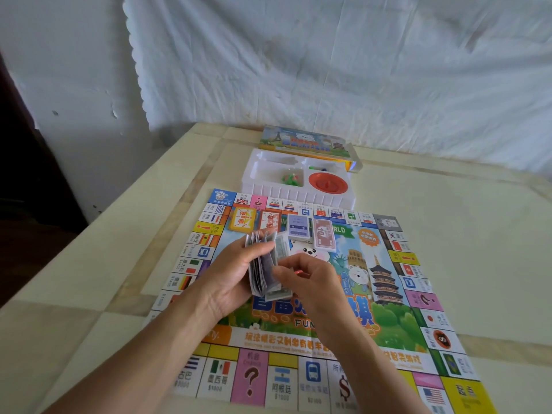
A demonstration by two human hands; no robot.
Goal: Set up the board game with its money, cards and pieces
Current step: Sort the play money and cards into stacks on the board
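A creased white cloth (pixel 328 61) hangs behind a cream desk (pixel 448 228) that fills the lower view. The game board (pixel 397 309) lies flat and unfolded on the desk, its near edge at the bottom of the view, with bordered squares of flags and prices around a cartoon centre. Touching the board's far edge is a white compartmented tray (pixel 298 196), and just beyond it lies the printed game box (pixel 298 141). Over the board's left centre, the left hand (pixel 230 276) grips a wad of play money (pixel 261 273) held on edge, its fingers (pixel 257 249) curled round the far side. The right hand (pixel 310 279) meets the wad from the right, its fingers (pixel 283 274) bent and pinching at the notes. On the far part of the board, left to right in a row, lie an orange card deck (pixel 242 220), a red card deck (pixel 268 221), a blue note stack (pixel 298 229) and a red "10" note stack (pixel 324 234). In the tray, an orange disc (pixel 328 183) sits in the right compartment and small green pieces (pixel 291 178) in the middle one.
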